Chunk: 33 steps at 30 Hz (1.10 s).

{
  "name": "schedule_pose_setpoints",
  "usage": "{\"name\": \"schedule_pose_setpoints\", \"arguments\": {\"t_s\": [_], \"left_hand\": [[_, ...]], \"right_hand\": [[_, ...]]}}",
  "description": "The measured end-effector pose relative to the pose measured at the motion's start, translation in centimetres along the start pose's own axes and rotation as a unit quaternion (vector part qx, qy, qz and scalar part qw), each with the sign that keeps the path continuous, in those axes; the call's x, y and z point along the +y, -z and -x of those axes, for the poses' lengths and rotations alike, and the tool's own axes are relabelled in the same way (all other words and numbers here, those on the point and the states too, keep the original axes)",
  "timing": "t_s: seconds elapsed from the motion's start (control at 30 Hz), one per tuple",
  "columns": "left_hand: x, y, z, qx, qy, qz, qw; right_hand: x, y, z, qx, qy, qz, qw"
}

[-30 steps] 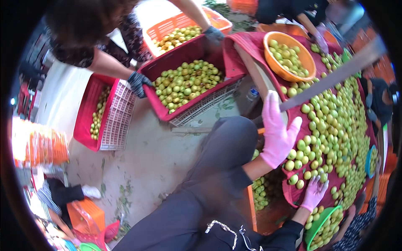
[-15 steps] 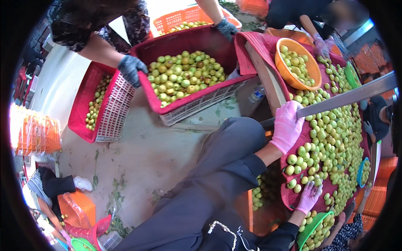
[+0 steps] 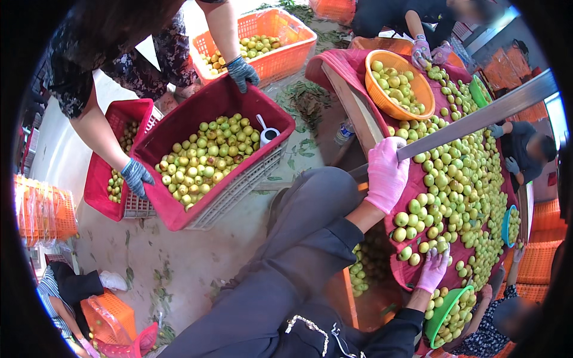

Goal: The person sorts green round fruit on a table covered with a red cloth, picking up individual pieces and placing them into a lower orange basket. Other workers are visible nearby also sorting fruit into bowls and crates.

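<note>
- Head view: the left hand [image 3: 387, 174], in a pink glove, is closed around the near end of a long grey metal bar [image 3: 477, 117] lying across the counter [image 3: 412, 271].
- Right hand [image 3: 433, 269], also pink-gloved, rests with fingers spread on green fruit [image 3: 459, 179] at the counter's near edge, gripping nothing.
- An orange bowl [image 3: 412, 107] of fruit sits at the counter's far end.
- Left of the counter, another person's blue-gloved hands hold a red crate [image 3: 197, 119] of fruit.
- A green basket [image 3: 439, 316] below the counter is partly hidden.
</note>
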State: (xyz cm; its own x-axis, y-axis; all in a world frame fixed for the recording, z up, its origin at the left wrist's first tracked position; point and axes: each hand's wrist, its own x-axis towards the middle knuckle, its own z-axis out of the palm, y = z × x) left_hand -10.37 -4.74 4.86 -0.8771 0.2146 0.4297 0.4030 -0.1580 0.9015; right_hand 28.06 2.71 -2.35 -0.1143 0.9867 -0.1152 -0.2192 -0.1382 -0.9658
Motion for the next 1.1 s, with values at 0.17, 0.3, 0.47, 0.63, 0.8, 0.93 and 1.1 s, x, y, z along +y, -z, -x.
{"name": "schedule_pose_setpoints", "arguments": {"t_s": [0.17,0.3,0.47,0.63,0.8,0.93,1.1], "left_hand": [[-0.5,-0.1,0.0,0.013,-0.005,0.015,1.0],[-0.4,-0.3,0.1,0.019,-0.009,0.014,1.0],[-0.4,-0.1,0.4,0.013,0.006,0.017,1.0],[-0.9,-0.1,0.7,0.021,-0.002,0.002,1.0],[-1.2,-1.5,1.4,0.011,0.038,0.119,0.992],[-1.5,0.4,0.5,0.014,0.087,0.087,0.992],[-2.1,-1.2,1.6,0.002,0.082,0.078,0.994]], "right_hand": [[-2.5,-2.9,0.2,0.103,0.106,0.179,0.973],[-2.3,1.9,-2.4,0.1,0.224,0.531,0.811],[-0.4,2.0,-2.5,0.064,0.235,0.586,0.773],[0.5,2.4,-2.7,0.052,0.26,0.646,0.716],[0.3,2.9,-2.8,0.071,0.314,0.604,0.729],[1.2,0.8,-3.3,0.075,0.323,0.606,0.723],[1.4,3.9,-3.5,0.093,0.302,0.586,0.746]]}}
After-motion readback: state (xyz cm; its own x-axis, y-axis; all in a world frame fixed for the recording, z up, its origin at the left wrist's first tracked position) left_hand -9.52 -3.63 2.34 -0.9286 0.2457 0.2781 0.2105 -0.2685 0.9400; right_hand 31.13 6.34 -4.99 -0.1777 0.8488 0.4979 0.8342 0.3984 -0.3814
